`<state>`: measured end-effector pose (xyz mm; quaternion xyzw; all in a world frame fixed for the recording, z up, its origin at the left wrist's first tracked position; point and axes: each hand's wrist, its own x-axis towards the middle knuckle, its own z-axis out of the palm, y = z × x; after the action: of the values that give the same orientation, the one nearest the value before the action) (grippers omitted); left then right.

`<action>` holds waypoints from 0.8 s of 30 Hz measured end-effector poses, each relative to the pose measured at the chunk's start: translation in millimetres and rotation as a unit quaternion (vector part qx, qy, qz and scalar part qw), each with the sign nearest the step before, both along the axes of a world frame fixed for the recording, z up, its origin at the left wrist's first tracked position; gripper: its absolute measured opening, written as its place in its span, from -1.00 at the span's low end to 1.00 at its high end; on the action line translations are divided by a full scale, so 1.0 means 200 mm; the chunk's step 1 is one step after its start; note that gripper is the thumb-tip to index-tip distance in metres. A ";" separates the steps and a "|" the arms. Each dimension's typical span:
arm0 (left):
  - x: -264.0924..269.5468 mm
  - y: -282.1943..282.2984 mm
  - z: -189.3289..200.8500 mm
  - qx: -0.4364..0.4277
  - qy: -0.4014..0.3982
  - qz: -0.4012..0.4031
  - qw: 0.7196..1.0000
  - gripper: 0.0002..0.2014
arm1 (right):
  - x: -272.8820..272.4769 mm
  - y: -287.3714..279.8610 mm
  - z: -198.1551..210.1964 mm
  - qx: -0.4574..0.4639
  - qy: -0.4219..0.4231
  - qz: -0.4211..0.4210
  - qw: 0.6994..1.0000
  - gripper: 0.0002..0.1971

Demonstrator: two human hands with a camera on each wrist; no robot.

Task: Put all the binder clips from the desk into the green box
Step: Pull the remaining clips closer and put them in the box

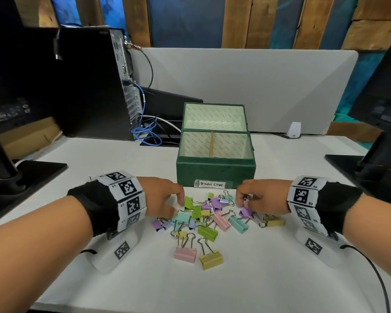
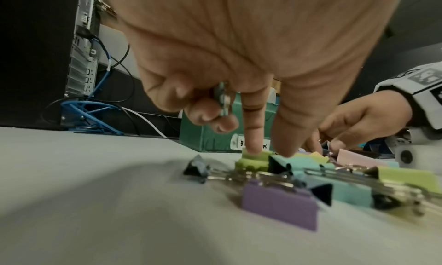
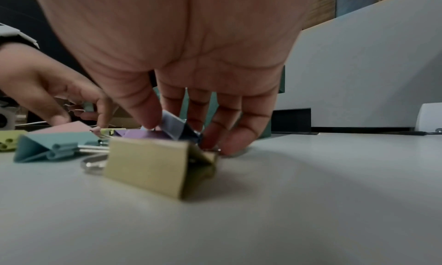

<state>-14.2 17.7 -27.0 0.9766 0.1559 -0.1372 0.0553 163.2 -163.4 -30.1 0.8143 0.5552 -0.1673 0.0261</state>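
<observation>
The green box (image 1: 215, 172) stands open on the white desk, labelled "Binder Clips", with its lid tipped back. In front of it lies a heap of several pastel binder clips (image 1: 212, 215). My left hand (image 1: 178, 206) is at the heap's left edge. Its curled outer fingers hold a small teal clip (image 2: 223, 99), while its index finger presses a green clip (image 2: 253, 158) and its thumb touches a teal one. At the heap's right edge, my right hand (image 1: 244, 202) pinches a small bluish-lavender clip (image 3: 177, 125) between thumb and fingers, behind a yellow clip (image 3: 153, 165).
A pink clip (image 1: 185, 254) and a yellow clip (image 1: 211, 259) lie apart nearer me. A black computer tower (image 1: 93, 82) with blue cables (image 1: 147, 134) stands at the back left. Monitor bases (image 1: 32, 170) (image 1: 348, 163) flank the desk. A grey divider (image 1: 257, 86) runs behind the box.
</observation>
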 end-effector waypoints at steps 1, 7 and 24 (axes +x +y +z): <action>0.00 0.00 0.00 0.006 0.003 -0.002 1.000 -0.70 | 0.00 0.00 0.00 0.005 0.005 -0.010 1.000 -0.83; 0.02 -0.01 0.00 0.031 0.002 0.015 0.999 -0.55 | -0.02 0.02 0.01 0.006 0.031 -0.030 0.999 -0.59; -0.03 0.06 -0.09 0.008 0.014 0.027 0.999 -0.80 | -0.09 0.16 0.03 -0.017 -0.077 0.044 0.996 -0.61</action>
<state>-19.6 29.7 -44.1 0.9703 0.1843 -0.1485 0.0491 145.8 -131.0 -25.1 0.7989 0.5839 -0.1123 0.0904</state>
